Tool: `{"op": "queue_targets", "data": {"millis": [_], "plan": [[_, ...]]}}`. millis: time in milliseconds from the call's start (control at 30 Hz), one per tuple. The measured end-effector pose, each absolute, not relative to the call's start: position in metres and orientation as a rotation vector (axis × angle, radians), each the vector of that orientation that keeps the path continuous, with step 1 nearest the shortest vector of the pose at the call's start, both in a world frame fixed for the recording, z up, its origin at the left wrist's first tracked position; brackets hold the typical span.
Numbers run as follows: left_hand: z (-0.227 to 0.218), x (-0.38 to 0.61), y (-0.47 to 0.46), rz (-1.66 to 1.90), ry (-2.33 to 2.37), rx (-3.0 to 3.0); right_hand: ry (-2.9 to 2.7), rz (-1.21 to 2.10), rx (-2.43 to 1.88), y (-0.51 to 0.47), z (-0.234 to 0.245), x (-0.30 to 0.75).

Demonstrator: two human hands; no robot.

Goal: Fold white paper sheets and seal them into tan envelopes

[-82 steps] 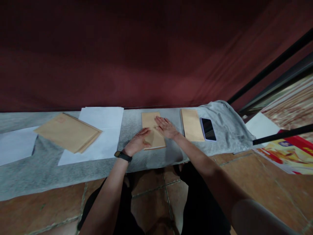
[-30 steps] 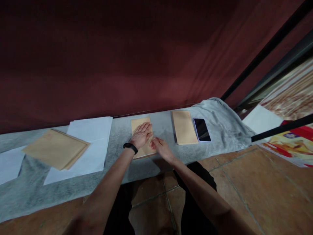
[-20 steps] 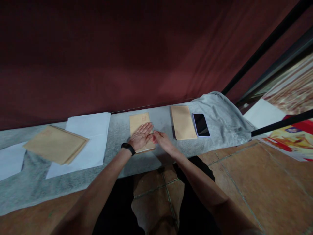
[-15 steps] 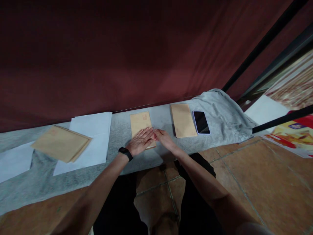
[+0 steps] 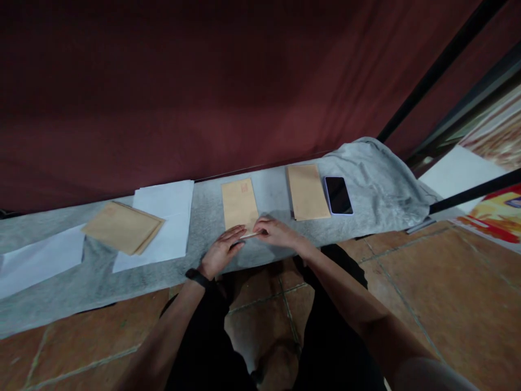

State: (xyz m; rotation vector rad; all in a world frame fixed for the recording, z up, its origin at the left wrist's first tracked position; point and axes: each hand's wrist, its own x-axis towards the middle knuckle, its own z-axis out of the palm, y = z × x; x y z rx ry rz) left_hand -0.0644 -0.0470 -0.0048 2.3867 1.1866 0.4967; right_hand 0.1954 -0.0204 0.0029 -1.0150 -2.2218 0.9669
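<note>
A brown paper envelope (image 5: 239, 202) with small red print near its top right corner lies on a grey cloth in front of me. My left hand (image 5: 222, 250), a black band at its wrist, rests on the lower left corner with its fingers stretched out and the thumb just below the edge. At the lower right corner, the curled fingers of my right hand (image 5: 277, 233) pinch the envelope's bottom edge. Whether one envelope or a thin stack lies under my hands, I cannot tell.
Right of my hands lie a stack of brown envelopes (image 5: 308, 193) and a phone (image 5: 338, 195). To the left, more brown envelopes (image 5: 124, 225) overlap white paper sheets (image 5: 173, 228). The grey cloth (image 5: 207, 212) covers a narrow surface along a dark red wall (image 5: 244, 108). Dark bars (image 5: 476, 193) stand at the right.
My left hand has slid from the envelope's middle down to its lower left corner. My right hand has gone to the lower right corner and pinches it. The view has shifted slightly.
</note>
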Motion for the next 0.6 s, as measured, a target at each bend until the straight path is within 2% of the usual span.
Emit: {"op": "queue_targets", "data": {"millis": [267, 467, 600], "plan": [[-0.011, -0.059, -0.045, 0.828, 1.323, 2.134, -2.353, 0.636, -1.136, -0.029, 0.001, 0.182], [-0.013, -0.051, -0.045, 0.923, 1.387, 2.083, -2.344, 0.356, -1.385, -0.034, 0.000, 0.172], [-0.014, -0.047, -0.048, 0.912, 1.443, 2.149, -2.431, 0.295, -1.237, -0.052, -0.002, 0.156]]}}
